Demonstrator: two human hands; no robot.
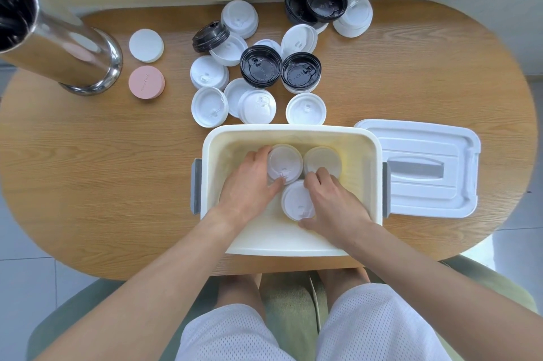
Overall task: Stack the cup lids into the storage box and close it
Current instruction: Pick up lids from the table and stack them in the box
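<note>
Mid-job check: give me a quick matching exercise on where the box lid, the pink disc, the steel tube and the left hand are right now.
Things:
1. box lid
2. pink disc
3. steel tube
4. left hand

Places:
A. inside the storage box, on a white cup lid
B. far left of the table, leaning in the view
C. flat on the table, right of the box
D. beside the tube's base, below a white disc

Pairs: 1-C, 2-D, 3-B, 4-A
</note>
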